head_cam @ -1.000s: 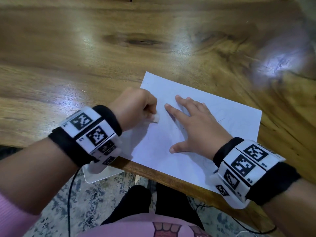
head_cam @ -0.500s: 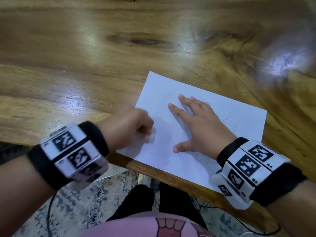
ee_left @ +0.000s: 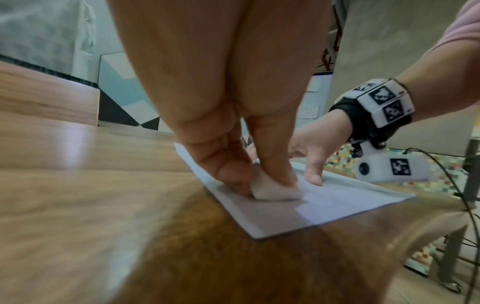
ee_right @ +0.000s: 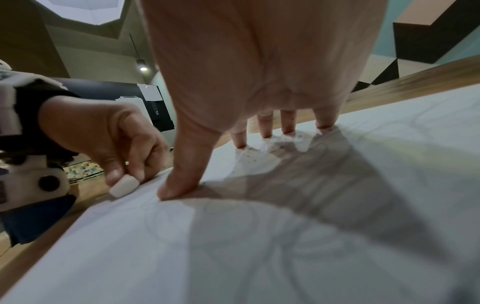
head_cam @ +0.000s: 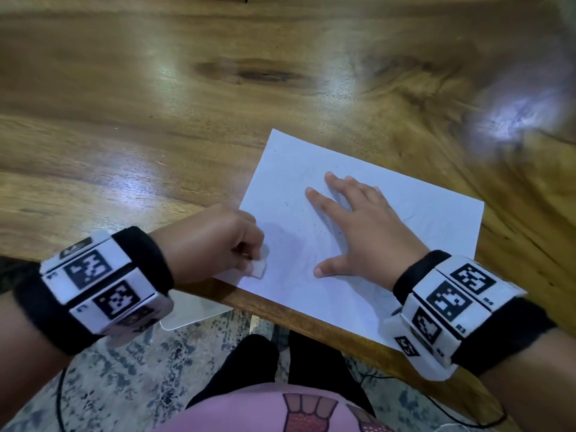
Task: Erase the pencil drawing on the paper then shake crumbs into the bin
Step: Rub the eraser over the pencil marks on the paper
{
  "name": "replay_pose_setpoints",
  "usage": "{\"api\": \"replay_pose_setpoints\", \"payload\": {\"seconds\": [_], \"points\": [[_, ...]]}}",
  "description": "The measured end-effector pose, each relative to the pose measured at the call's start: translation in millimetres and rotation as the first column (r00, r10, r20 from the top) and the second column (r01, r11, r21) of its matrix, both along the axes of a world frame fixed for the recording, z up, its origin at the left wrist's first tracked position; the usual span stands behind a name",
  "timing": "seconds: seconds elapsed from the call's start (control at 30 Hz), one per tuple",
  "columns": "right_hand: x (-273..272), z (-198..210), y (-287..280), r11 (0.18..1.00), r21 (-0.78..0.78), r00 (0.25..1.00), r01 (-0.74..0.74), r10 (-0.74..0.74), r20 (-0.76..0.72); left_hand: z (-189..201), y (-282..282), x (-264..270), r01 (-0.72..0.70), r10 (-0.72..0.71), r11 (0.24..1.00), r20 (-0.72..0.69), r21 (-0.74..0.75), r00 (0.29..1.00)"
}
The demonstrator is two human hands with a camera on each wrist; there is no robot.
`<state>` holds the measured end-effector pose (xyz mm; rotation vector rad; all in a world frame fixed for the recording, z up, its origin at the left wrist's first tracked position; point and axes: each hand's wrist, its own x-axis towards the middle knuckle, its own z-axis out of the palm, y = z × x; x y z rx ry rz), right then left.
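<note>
A white sheet of paper [head_cam: 367,213] lies slanted at the near edge of the wooden table [head_cam: 156,120]. Faint pencil lines and dark eraser crumbs [head_cam: 299,207] show on it. My left hand [head_cam: 218,244] pinches a small white eraser [head_cam: 258,269] against the sheet's near left corner; the eraser [ee_left: 275,191] touches the paper [ee_left: 324,207]. My right hand [head_cam: 358,232] lies flat on the middle of the sheet with fingers spread. In the right wrist view its fingertips [ee_right: 265,131] press the paper [ee_right: 259,246], and the eraser [ee_right: 123,185] sits at the left.
A white bin rim [head_cam: 193,313] shows under the table edge below my left wrist. My dark-clad legs [head_cam: 280,363] and a patterned rug [head_cam: 124,369] are below the table. A cable [head_cam: 467,410] hangs near my right arm.
My left hand has drawn the eraser back toward me, from beside my right index finger down to the sheet's near left corner. My right hand stays flat on the paper.
</note>
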<state>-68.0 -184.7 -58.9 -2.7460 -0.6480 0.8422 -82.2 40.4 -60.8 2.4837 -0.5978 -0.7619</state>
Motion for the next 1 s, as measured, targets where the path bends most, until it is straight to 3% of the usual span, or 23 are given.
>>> {"api": "replay_pose_setpoints", "payload": {"seconds": [0.1, 0.23, 0.33, 0.6, 0.73, 0.77, 0.9, 0.93, 1.0], "points": [[0, 0, 0, 1.0, -0.01, 1.0, -0.005, 0.005, -0.001, 1, -5, -2, -0.075, 0.079, 0.996, 0.086, -0.047, 0.993], [0, 0, 0, 1.0, -0.009, 1.0, -0.004, 0.004, -0.002, 4, 1, -16, -0.195, 0.195, 0.979, 0.001, -0.064, 0.981], [0, 0, 1, 1.0, -0.006, 1.0, -0.001, 0.001, 0.001, 3, -6, -7, -0.245, 0.25, 0.964, 0.038, -0.106, 0.967], [0, -1, 0, 1.0, -0.015, 1.0, 0.0, 0.0, 0.006, 1, -36, 11, -0.193, 0.208, 0.977, 0.212, -0.089, 0.955], [1, -1, -1, 1.0, -0.018, 1.0, -0.009, 0.01, 0.012, 4, -24, -11, 0.027, -0.028, 0.999, -0.031, -0.033, 0.999], [1, -1, -1, 1.0, -0.019, 1.0, -0.013, 0.013, 0.015, 4, -23, -10, 0.039, -0.04, 0.999, -0.037, -0.022, 0.999], [0, -2, -1, 1.0, -0.018, 1.0, -0.01, 0.01, 0.021, 3, -42, 19, -0.179, 0.191, 0.981, 0.238, -0.074, 0.952], [1, -2, -1, 1.0, -0.017, 1.0, -0.009, 0.01, 0.021, 3, -44, 23, -0.207, 0.22, 0.975, 0.253, -0.077, 0.942], [0, -2, 0, 1.0, -0.022, 1.0, -0.017, 0.018, 0.02, 4, -40, 18, -0.128, 0.135, 0.99, 0.183, -0.052, 0.974]]}}
